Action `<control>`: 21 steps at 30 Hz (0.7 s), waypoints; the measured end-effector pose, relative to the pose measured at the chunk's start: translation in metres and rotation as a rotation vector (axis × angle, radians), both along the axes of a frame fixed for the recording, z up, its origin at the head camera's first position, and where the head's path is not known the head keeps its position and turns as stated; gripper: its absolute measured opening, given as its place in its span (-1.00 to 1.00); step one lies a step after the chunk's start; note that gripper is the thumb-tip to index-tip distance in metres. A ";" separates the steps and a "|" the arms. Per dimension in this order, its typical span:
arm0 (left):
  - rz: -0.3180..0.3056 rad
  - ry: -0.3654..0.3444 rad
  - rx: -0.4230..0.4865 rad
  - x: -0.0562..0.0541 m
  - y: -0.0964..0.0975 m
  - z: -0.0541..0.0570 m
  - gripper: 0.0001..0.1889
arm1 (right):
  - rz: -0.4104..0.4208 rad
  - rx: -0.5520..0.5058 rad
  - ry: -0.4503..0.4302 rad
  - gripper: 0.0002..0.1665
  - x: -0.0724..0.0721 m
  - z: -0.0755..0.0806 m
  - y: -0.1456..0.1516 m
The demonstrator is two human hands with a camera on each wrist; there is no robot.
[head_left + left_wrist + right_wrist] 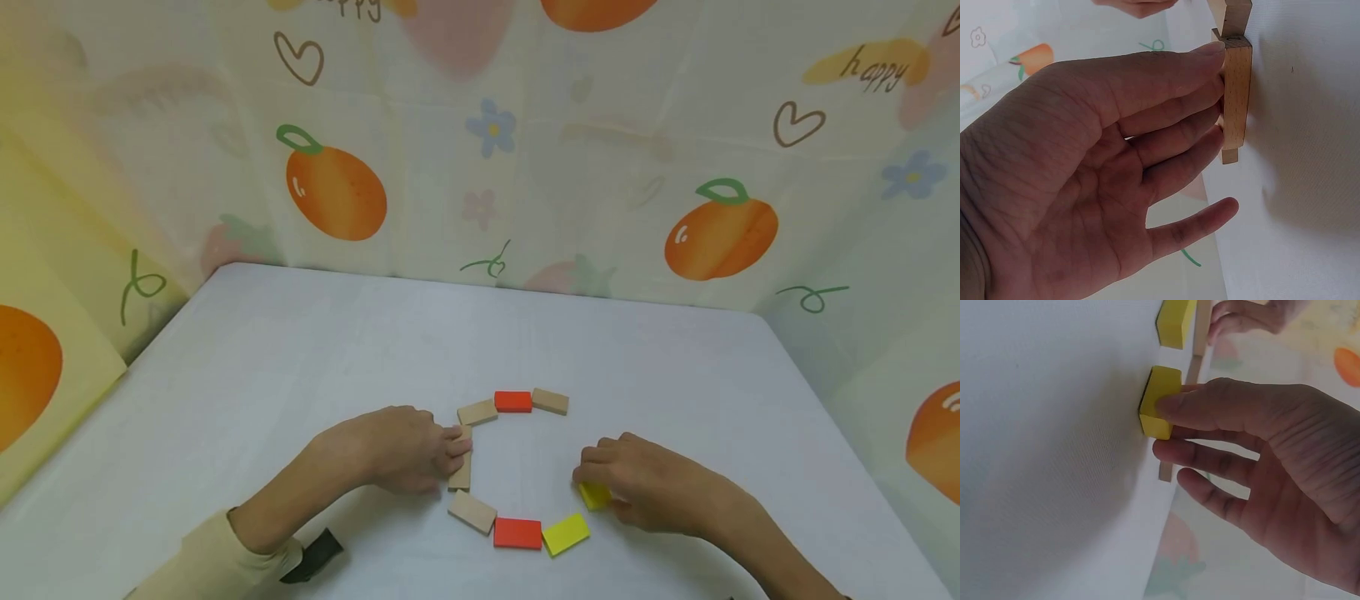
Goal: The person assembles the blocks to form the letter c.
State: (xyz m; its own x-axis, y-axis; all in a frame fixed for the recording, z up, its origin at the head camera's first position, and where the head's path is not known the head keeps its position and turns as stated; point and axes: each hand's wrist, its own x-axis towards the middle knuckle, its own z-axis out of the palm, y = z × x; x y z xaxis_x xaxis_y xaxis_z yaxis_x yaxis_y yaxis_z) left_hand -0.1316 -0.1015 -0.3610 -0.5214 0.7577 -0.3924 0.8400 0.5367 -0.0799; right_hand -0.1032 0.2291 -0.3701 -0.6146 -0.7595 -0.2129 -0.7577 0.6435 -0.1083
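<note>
My left hand [408, 450] lies beside a plain wooden block [460, 477] at the left of a curved line of blocks. Its nearly straight fingers [1179, 128] touch that block. Between thumb and fingers, my right hand [648, 483] pinches a yellow block [1163, 381] close to the white table surface. Next to it on the table lies another yellow block [566, 534], followed by a red block [517, 533] and a plain block [472, 511]. The right hand hides part of the pinched block in the head view.
Farther back, the curve carries on with a plain block [477, 412], a red block [513, 402] and another plain block [551, 401]. A dark object [315, 555] is beside the left sleeve. Behind the white table [360, 333] hangs a fruit-printed cloth [525, 192].
</note>
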 end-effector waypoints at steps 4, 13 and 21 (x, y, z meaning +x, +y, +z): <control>0.026 -0.021 0.004 0.000 0.001 0.001 -0.55 | 0.004 0.001 -0.006 -0.61 0.003 0.000 -0.001; 0.024 -0.020 -0.019 0.001 0.001 0.002 -0.53 | -0.012 0.023 -0.040 -0.60 0.007 0.000 -0.002; 0.074 -0.061 -0.007 0.001 0.002 0.002 -0.53 | -0.008 0.013 -0.042 -0.59 0.008 0.002 -0.001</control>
